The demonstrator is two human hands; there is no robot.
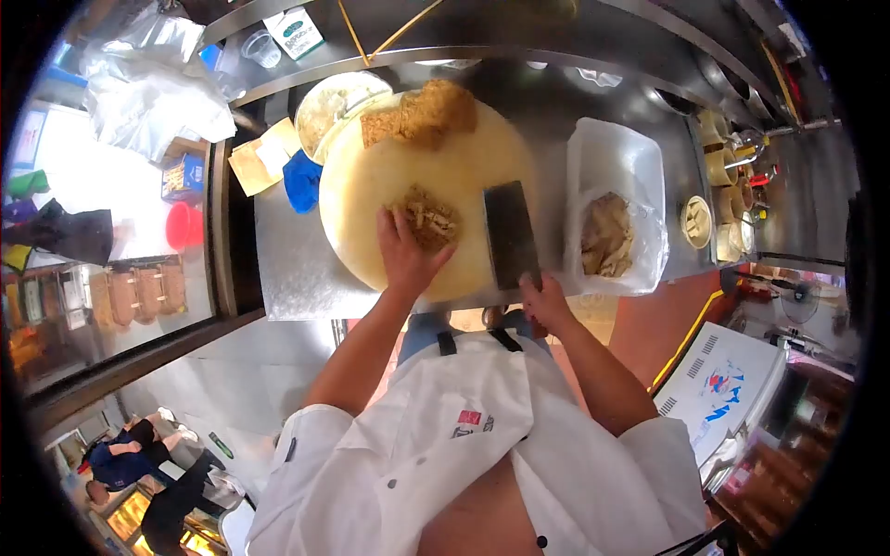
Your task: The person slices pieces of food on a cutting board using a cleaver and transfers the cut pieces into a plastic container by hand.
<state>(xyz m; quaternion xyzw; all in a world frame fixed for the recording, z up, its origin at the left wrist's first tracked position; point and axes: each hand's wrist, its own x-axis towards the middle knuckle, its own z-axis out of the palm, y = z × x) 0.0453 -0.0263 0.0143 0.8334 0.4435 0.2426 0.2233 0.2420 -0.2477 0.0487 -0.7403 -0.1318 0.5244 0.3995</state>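
Observation:
On the round pale chopping board [357,218] lies a small heap of chopped brown food [428,215], perhaps meat. My left hand [408,255] rests against the heap's near side, fingers spread and thumb out to the right. My right hand [545,301] is wrapped round the handle of a cleaver [510,234]. The cleaver's broad dark blade lies flat over the board's right edge, apart from the heap. A larger golden-brown piece of food [431,113] sits at the far side of the board.
Right of the board stands a white plastic tub [619,148] with pale pieces [607,236] inside. A round container [341,97], blue cloth [302,181] and brown paper [260,165] are at the far left. Small containers [718,167] line the right. A metal shelf [519,42] crosses the back.

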